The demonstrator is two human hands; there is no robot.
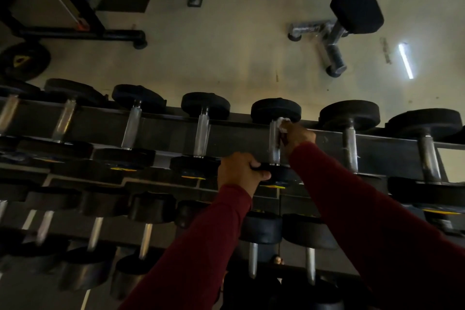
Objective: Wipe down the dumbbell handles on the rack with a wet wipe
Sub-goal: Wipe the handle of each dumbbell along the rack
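Dumbbell handle on the rack's top row has the white wet wipe bunched against its far end, pinched there by the right hand's curled fingers, while the left hand wraps its fingers over the near weight head.

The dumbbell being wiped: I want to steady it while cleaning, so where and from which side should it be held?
Hold the dumbbell by its near rubber head, coming from the left, as the left hand does. The head's thick rim gives the fingers an edge to curl over, and this leaves the metal handle free for the right hand with the wipe.
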